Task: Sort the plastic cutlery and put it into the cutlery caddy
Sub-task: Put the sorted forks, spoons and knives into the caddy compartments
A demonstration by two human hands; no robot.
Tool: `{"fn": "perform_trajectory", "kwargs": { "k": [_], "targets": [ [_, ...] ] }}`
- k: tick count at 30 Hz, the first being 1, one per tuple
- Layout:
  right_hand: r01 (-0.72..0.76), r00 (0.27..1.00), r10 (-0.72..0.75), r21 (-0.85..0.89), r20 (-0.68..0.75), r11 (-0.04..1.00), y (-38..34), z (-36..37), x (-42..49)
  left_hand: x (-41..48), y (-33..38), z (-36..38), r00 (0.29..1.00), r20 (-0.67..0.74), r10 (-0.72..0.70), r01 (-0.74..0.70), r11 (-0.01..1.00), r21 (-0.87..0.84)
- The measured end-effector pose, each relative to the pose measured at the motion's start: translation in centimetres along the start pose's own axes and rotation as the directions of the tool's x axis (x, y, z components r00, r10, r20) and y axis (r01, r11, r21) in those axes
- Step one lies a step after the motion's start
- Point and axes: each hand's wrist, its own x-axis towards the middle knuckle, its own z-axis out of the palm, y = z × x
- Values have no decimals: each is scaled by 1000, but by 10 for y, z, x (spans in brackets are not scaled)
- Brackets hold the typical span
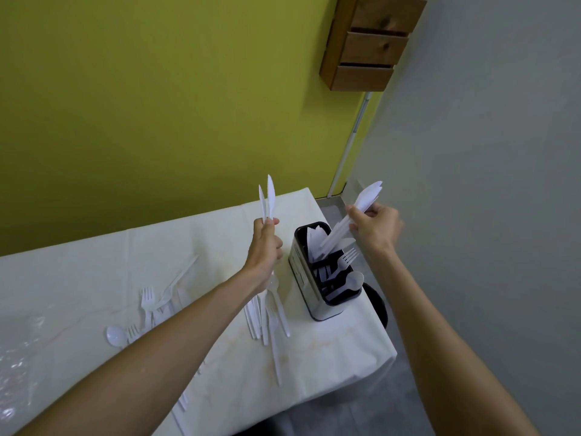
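Observation:
My left hand (pixel 266 243) is shut on two white plastic knives (pixel 268 196), held upright with the blades up, just left of the cutlery caddy (pixel 301 278). My right hand (pixel 375 228) is shut on a bundle of white knives (pixel 361 202), tilted with the handle ends down over the caddy's far compartment. The caddy is metal with a dark insert; knives stand in its far part, a fork (pixel 344 261) in the middle, a spoon (pixel 353 281) nearest me. Loose forks (pixel 147 298), a spoon (pixel 115 335) and more cutlery (pixel 270 316) lie on the table.
The table has a white cloth (pixel 94 272) and ends close right of the caddy. A crinkled clear plastic bag (pixel 15 366) lies at the left. A dark round object (pixel 379 305) sits below the table's right edge. A wooden drawer unit (pixel 374 42) hangs on the wall.

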Motion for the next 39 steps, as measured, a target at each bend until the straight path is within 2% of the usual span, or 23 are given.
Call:
{"fn": "perform_trajectory", "kwargs": {
  "k": [2, 4, 7, 9, 14, 17, 20, 24, 28, 31, 35, 39],
  "targets": [
    [96, 995, -98, -122, -7, 988, 2, 4, -9, -1, 6, 11, 1000, 22, 3, 0, 991, -136],
    [183, 983, -177, -177, 48, 967, 6, 9, -19, -3, 12, 20, 1000, 12, 7, -4, 975, -221],
    [262, 962, -237, -217, 132, 940, 15, 14, -25, -4, 12, 29, 999, 22, 36, -28, 960, -279],
    [271, 955, -227, -250, 191, 930, 19, 14, -26, -4, 7, 34, 998, 22, 52, -44, 963, -264],
    [263, 947, -196, -264, 255, 928, 19, 8, -25, -2, -12, 39, 992, 39, 118, -112, 985, -132],
    [281, 939, -203, -279, 279, 918, 18, 5, -24, -2, -17, 39, 990, -15, 139, -140, 983, -116],
    [293, 932, -207, -283, 299, 913, 17, 3, -23, -3, -20, 36, 980, -25, 196, -193, 976, 97],
    [314, 929, -215, -331, 301, 890, 17, 2, -23, -4, -26, 33, 966, 88, 243, -258, 883, 392],
    [307, 939, -231, -313, 256, 899, 16, 0, -28, -3, -26, 29, 938, 171, 301, -345, 775, 530],
    [318, 938, -262, -257, 227, 913, 14, -2, -33, -7, -25, 22, 911, 253, 325, -412, 725, 552],
    [381, 923, -339, -304, 185, 873, 15, 1, -38, -16, -28, 12, 869, 343, 357, -494, 678, 545],
    [452, 885, -461, -360, 67, 816, 12, 6, -47, -19, -32, -3, 895, 242, 375, -444, 693, 568]
  ]
}}
